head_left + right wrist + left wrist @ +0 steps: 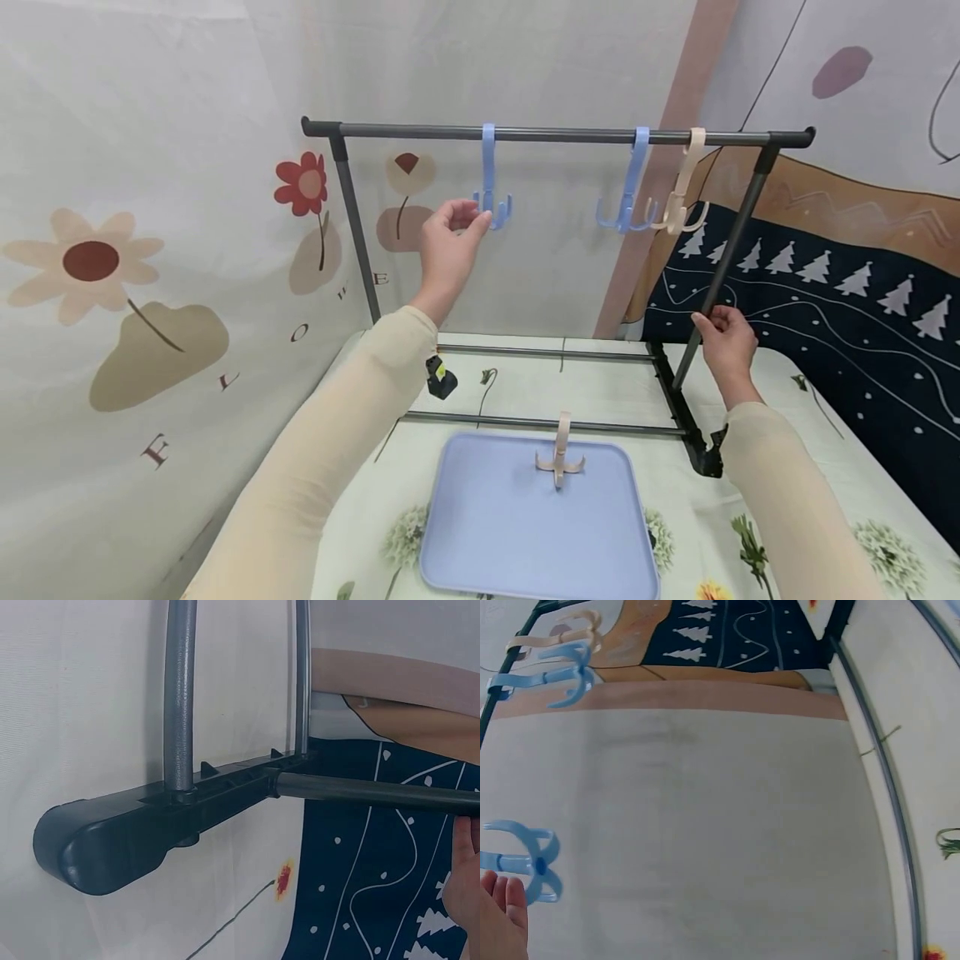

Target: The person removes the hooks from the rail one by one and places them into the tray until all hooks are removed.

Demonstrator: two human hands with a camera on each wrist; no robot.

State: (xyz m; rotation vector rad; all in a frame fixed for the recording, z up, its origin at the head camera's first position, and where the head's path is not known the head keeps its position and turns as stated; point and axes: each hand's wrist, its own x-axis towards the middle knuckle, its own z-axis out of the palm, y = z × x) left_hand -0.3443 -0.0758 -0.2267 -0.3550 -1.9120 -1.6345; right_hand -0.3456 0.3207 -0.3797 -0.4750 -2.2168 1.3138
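A dark metal rack (412,131) stands on the table. From its top bar hang a blue multi-prong hook (489,162) left of centre, a second blue hook (636,167), and a beige hook (684,179) at the right. My left hand (446,250) is raised at the prongs of the left blue hook, fingertips right beside it. In the left wrist view its fingers (514,896) lie fairly straight by the hook's stem (510,862). My right hand (727,342) grips the rack's right upright (738,225), also visible as a dark tube (360,787) in the right wrist view.
A blue tray (525,533) lies in front of the rack, with another beige hook (559,458) on it. Low crossbars (540,423) and a black foot (675,408) form the rack's base. Printed cloths hang behind and to the left; a floral cloth covers the table.
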